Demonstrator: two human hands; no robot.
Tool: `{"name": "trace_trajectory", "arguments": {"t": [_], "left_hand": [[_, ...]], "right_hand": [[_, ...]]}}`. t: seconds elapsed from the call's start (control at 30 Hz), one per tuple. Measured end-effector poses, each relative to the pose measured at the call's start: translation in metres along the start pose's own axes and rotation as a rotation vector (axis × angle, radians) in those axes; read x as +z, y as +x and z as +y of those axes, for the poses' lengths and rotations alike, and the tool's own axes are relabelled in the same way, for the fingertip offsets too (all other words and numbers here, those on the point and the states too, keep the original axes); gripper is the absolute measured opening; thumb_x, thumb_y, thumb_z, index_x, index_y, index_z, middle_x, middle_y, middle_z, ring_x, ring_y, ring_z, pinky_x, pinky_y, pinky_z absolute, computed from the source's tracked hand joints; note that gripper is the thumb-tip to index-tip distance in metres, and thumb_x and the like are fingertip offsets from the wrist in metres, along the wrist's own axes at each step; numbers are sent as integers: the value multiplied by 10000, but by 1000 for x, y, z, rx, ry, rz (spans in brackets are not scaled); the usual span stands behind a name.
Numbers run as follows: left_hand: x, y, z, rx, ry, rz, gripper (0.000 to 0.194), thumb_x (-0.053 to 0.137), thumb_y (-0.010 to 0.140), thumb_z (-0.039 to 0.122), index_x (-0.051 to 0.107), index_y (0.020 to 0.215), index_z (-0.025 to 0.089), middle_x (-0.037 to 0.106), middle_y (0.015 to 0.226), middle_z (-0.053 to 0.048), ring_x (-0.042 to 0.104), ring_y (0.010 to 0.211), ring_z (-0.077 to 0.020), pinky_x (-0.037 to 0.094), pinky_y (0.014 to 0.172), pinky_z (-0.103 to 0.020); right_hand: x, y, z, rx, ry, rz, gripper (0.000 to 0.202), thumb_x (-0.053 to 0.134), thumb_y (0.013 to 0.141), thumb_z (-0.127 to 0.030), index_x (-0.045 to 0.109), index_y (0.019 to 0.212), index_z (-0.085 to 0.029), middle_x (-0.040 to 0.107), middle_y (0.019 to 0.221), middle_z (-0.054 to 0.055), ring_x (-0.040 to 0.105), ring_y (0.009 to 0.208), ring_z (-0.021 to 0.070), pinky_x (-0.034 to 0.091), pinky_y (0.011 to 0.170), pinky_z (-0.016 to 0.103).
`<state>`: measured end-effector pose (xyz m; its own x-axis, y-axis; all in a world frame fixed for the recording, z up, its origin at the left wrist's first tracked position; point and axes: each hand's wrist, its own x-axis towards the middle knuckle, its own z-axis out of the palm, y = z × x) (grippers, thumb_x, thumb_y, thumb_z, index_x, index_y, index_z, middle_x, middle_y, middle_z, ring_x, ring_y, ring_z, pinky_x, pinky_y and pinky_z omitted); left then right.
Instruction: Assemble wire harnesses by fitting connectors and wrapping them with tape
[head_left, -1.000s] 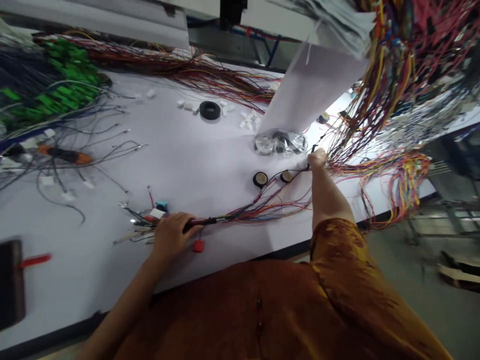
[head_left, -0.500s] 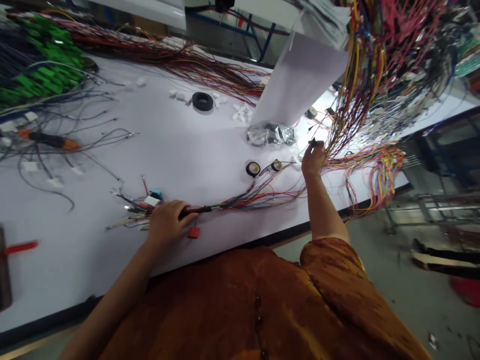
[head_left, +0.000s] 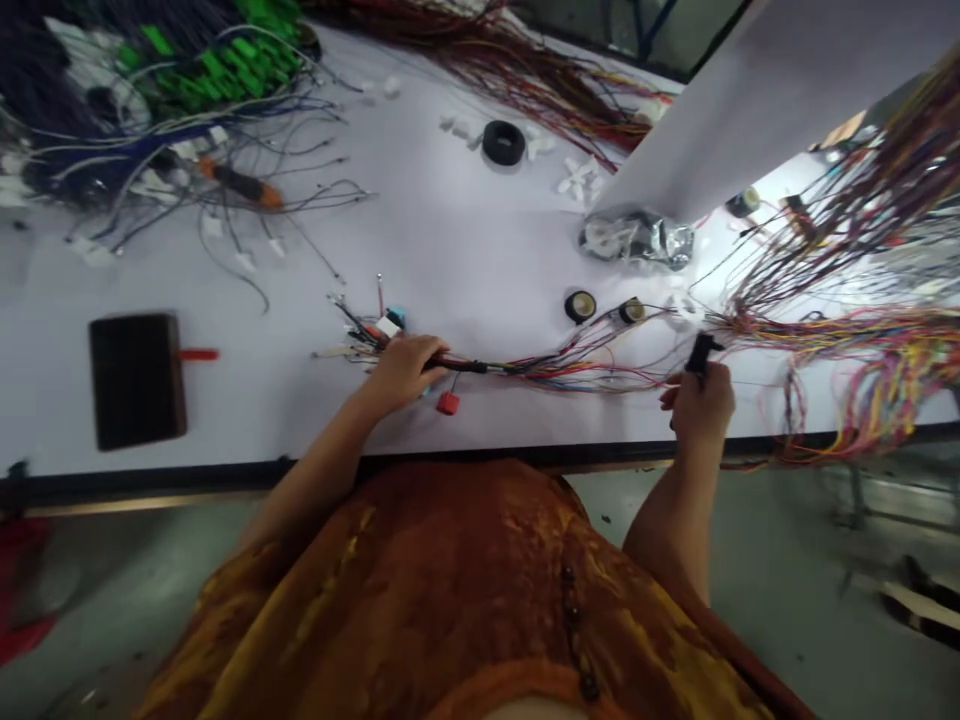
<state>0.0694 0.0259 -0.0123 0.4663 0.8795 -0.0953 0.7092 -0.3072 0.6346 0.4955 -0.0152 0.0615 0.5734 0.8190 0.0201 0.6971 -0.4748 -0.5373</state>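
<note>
one bundle (head_left: 478, 367) lies near the front edge of the desk (head_left: 465, 240), left hand (head_left: 409, 372) curled nearly closed over it, thumb partly hidden. right hand (head_left: 703, 400) is by the far end of the wires (head_left: 570, 376), fingers bent round a black piece (head_left: 701, 350), some loosely spread; exact grip blurred.

step looks like holding the bundle steady while handling the black piece. next move probably calls for a firm left hold and room for the right among loose strands.

materials: wires thin, bendy, mixed colours, tight at the dark wrap, fanned out beyond. red connector (head_left: 448, 403) boxy, likely hard plastic, just beside the bundle. two tape rolls (head_left: 580, 306) round, black with pale cores. bag (head_left: 637, 240) clear, crinkled, shiny. black ring (head_left: 503, 145) thick, matte. black piece angular, maybe plastic, can't tell.
</note>
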Motion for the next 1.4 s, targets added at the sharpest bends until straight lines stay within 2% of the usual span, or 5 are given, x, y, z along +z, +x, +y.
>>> {"name": "trace_trajectory", "arguments": {"t": [0.3, 0.6, 0.8, 1.1, 1.4], "left_hand": [[15, 9, 37, 4, 232, 7, 264, 682, 899, 281, 664, 1146, 189, 713, 1177, -130, 598, 1152, -338, 384, 1008, -516], [35, 6, 37, 31, 207, 128, 62, 590, 855, 122, 607, 898, 164, 653, 1020, -153, 589, 1006, -304, 489, 882, -439], [40, 4, 38, 33, 182, 201, 91, 529, 925, 161, 619, 915, 170, 697, 1048, -153, 622, 995, -291, 494, 891, -448], [45, 1, 34, 13, 221, 192, 194, 469, 999, 246, 638, 950, 164, 753, 971, -138, 678, 917, -287, 482, 864, -445], [32, 7, 30, -77, 51, 119, 162, 604, 885, 216, 660, 1028, 161, 733, 1061, -139, 675, 1013, -295, 502, 890, -421]], "right_hand": [[74, -62, -70, -816, 59, -475, 233, 466, 971, -324, 659, 953, -196, 703, 896, 87, 644, 845, 222, 475, 771, 339], [157, 5, -139, -852, -135, -437, 207, 608, 924, -190, 708, 1095, -130, 667, 1142, 173, 600, 1056, 293, 472, 928, 429], [148, -42, -130, -970, 291, -928, 75, 708, 866, -234, 719, 919, -183, 638, 895, 31, 585, 758, 150, 475, 715, 291], [157, -62, -119, -922, 362, -693, 150, 580, 904, -172, 564, 757, -200, 589, 822, 25, 538, 788, 160, 460, 778, 315], [198, 53, -119, -877, -186, -308, 211, 599, 958, -337, 637, 1077, -166, 627, 1125, 173, 540, 1086, 307, 473, 944, 493]]}}
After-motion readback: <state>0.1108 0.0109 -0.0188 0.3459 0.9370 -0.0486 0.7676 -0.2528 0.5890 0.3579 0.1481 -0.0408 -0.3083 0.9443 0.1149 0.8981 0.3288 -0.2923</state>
